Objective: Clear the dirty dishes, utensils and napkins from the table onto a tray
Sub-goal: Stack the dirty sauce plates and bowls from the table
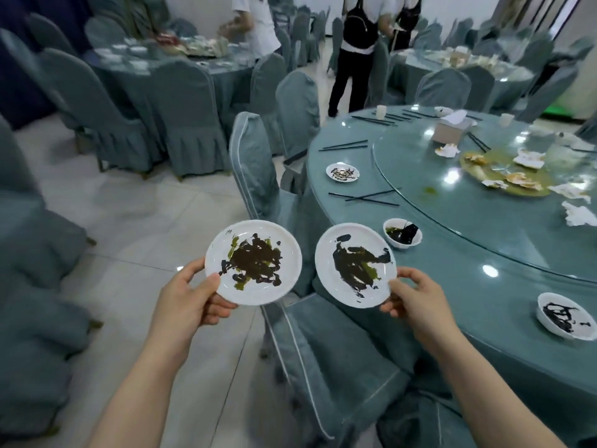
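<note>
While both plates hang off the desk's near edge over a covered chair [323, 344], task sits partway at best. Left hand [190, 302] at lower centre, thumb on top of the rim and fingers [223, 310] curled beneath, pinching the left plate [253, 262], smeared dark and green. Right hand [416, 299] just right of it, thumb and fingers pinching the rim of the right plate [355, 265], likewise dirty and tilted a little toward the camera. Plates apart, not yet stacked.

No tray anywhere in view, so nothing visibly delivered yet; cannot tell where it stands.

Plenty left on the round desk [484, 334] at right of frame:
- small saucer [342, 172] with dark scraps, near the edge at centre.
- sauce bowl [403, 232] just beyond the right plate, apparently with a dark spoon in it.
- second stained bowl [566, 315] at the right edge.
- black chopsticks [363, 197] crossed between saucer and bowl, more pairs [344, 145] higher up and at the far rim.
- crumpled napkins [578, 215] on the glass turntable [452, 202], beside a greasy spill with scraps.
- tissue box [450, 129] and paper cups toward upper right.

Judged from this: two plates lifted, most of the clearing ahead. Other people at further desks in the upper part of frame.
</note>
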